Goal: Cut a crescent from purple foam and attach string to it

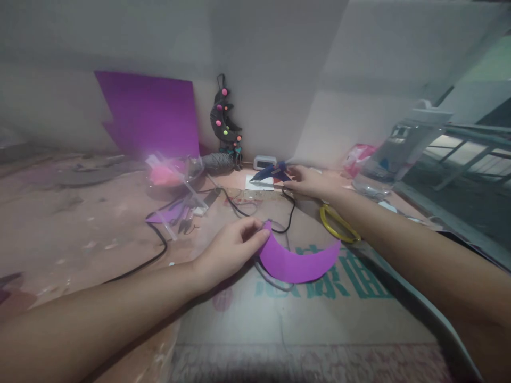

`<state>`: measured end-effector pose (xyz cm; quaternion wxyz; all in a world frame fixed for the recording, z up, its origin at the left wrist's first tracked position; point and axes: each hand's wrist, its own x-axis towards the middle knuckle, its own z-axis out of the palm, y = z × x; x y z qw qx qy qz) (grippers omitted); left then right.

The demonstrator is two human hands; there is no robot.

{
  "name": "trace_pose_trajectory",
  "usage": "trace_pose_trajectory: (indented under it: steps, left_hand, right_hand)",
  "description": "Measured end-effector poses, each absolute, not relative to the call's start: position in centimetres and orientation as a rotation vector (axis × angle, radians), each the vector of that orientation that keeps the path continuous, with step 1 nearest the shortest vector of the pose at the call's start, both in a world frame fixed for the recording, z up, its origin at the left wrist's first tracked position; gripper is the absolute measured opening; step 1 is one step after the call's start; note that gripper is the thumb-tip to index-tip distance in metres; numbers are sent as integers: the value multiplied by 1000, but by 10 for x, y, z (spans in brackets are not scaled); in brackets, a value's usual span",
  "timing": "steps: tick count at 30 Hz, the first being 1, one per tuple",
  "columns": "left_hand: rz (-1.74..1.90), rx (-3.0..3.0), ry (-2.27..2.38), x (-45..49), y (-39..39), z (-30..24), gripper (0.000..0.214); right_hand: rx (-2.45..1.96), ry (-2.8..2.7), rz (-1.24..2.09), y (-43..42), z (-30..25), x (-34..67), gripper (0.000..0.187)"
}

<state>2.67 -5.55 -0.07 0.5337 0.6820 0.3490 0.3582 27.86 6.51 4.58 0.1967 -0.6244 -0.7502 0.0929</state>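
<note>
My left hand [235, 244] pinches one tip of a purple paper crescent [299, 266] between thumb and fingers. The crescent lies over a cardboard sheet [239, 324] with green printed characters, and a grey cord [275, 283] curves out from beneath it. Farther back, my right hand [309, 182] is closed around the handle end of a blue hot glue gun [269, 172], whose nozzle points left over a small white card [253, 183]. Its black cable [294, 207] hangs down toward the crescent. Part of the handle is hidden by my fingers.
A yellow loop-shaped object [339, 226] lies beneath my right forearm. Against the wall are purple sheets [155, 114] and a dark crescent ornament [219, 117] with coloured dots. Grey yarn [217, 162], a plastic bag [167, 173] and a clear jug [403, 143] stand around.
</note>
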Motion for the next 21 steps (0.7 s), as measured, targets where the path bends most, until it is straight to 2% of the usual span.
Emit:
trace_pose_trajectory:
  steps: [8,15,18,21]
  left_hand:
    - [850,1685,863,28,-55,2,24]
    - [860,1682,844,28,-55,1,24]
    - [859,1658,876,28,-54,3,24]
    - [854,1653,902,27,-55,5,26]
  right_hand:
    - [-1833,-2060,240,83,37,256,29]
    - [-1791,-1979,299,59,57,259,25]
    - [-1744,-1943,370,30,69,260,30]
    - [-1571,-1877,464,-8,71,263,24]
